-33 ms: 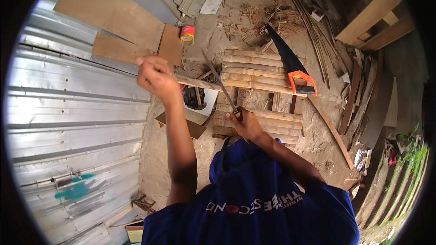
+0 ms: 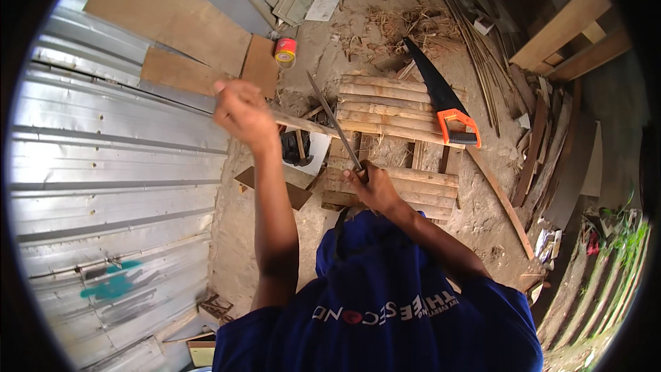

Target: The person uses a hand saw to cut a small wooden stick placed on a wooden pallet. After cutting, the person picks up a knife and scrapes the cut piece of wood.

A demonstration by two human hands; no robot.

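Note:
My left hand, slightly blurred, is closed around a wooden strip that slants right toward the bamboo-slat bench. In my right hand is a long knife, gripped at its handle, its narrow dark blade pointing up and to the left. Blade and strip cross near the bench's left edge; whether they touch, I cannot tell. The bench has light slats with a gap across its middle. On its far right part rests a handsaw with a black blade and an orange handle.
A hammer lies by a black bag left of the bench. Farther off stands a red and yellow can. A corrugated metal wall closes the left side. One long wooden strip leans off the bench's right; boards line the right.
My left hand has shifted slightly right and down, carrying the wooden strip's near end with it. My right hand and the knife have barely moved.

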